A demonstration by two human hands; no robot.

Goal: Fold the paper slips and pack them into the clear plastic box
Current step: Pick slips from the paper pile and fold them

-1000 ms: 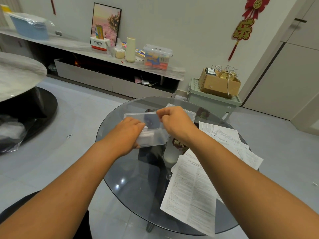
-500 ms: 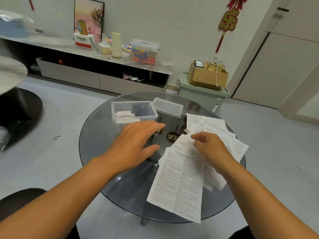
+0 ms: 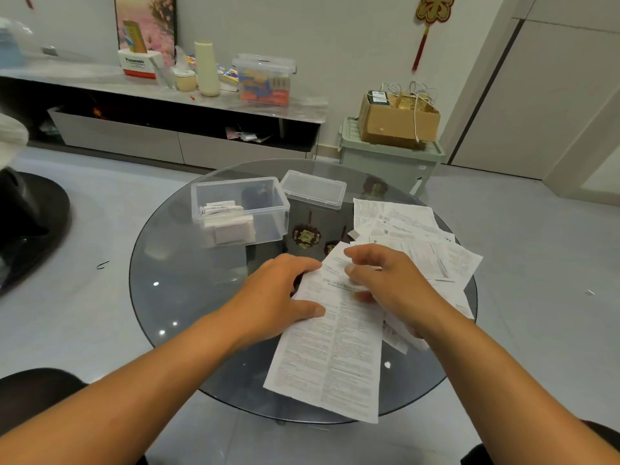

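A long printed paper slip [image 3: 332,350] lies on the round glass table [image 3: 188,297], reaching toward its near edge. My left hand [image 3: 278,297] holds the slip's upper left edge, thumb on top of the paper. My right hand [image 3: 385,280] curls its fingers round the slip's top end. The clear plastic box [image 3: 265,209] stands open at the table's far left, with several folded slips [image 3: 224,219] inside at its left end. Its lid [image 3: 313,189] lies just to the right of it.
More unfolded slips [image 3: 412,233] are piled on the right side of the table. Beyond the table stand a low grey sideboard [image 3: 134,135] with boxes and bottles, and a green bin [image 3: 389,162] carrying a cardboard box. A dark round base [image 3: 30,223] stands at left.
Both hands left the plastic box and came back toward me. The right hand took the top of the long slip, then the left hand joined at its left edge.
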